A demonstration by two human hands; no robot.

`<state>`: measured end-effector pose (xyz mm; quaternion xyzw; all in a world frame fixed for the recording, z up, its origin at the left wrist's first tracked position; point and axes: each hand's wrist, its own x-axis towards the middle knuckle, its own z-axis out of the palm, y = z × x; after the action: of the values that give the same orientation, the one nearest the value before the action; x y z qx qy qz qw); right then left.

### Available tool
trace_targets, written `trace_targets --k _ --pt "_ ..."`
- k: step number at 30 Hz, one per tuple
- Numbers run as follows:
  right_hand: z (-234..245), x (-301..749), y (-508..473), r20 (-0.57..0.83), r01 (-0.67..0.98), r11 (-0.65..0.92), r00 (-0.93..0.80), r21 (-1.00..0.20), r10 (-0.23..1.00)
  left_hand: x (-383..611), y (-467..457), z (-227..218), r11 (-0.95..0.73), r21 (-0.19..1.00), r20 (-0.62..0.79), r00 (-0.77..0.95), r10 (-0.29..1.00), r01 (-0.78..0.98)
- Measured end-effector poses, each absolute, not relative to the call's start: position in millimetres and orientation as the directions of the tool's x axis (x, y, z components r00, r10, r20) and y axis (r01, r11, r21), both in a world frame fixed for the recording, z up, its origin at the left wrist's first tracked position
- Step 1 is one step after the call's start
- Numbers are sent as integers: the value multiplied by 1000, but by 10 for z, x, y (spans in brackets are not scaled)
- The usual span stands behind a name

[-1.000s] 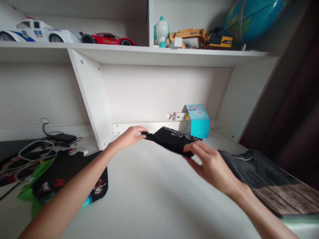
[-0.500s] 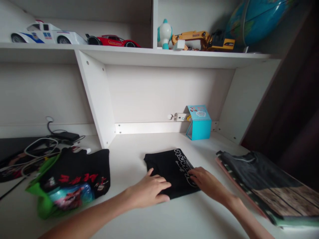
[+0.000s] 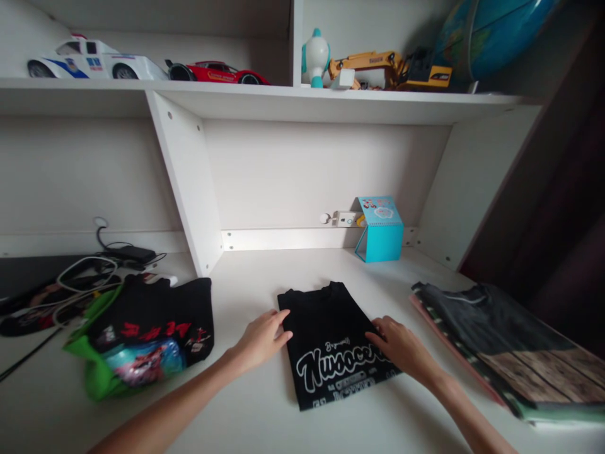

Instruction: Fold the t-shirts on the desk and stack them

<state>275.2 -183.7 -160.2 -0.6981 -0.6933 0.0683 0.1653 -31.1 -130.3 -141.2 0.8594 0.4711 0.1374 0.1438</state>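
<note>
shirt [image 3: 331,340] now unfolded between fingers [image 3: 282,315]

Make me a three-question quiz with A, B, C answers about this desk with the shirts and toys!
1. Where is the folded black shirt?
A. on the top shelf
B. flat on the white desk
C. inside the blue box

2. How many toy cars stand on the shelf's left part?
A. two
B. five
C. none

3. What are the two hands doing?
A. lifting the shirt in the air
B. resting open at the shirt's sides
C. holding the globe

Answers:
1 B: it lies between the hands.
2 A: a white car and a red car.
3 B: left hand and right hand lie flat on its edges.
</note>
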Motion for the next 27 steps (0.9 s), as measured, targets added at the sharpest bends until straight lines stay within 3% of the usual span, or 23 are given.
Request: trace_targets --k 6,10,14,19,27 --pt "-1688 2655 -1665 106 902 -2 53 -432 993 -147 -1324 -1495 -283 753 26 403 915 594" --pt "-1646 2710 -1681 97 850 -4 65 -527 993 -138 -1407 -1406 -85 902 -87 372 924 424" --pt "-1630 2834 -1758 98 777 32 39 -629 994 -145 -1552 -1323 11 952 -130 372 919 307" --pt "-1533 2939 -1950 163 708 125 -15 -695 987 -19 -1696 -1250 15 950 -145 397 906 313" --pt "-1021 3645 -2499 370 796 67 202 -601 907 812 -1719 -855 -247 957 121 563 818 154"
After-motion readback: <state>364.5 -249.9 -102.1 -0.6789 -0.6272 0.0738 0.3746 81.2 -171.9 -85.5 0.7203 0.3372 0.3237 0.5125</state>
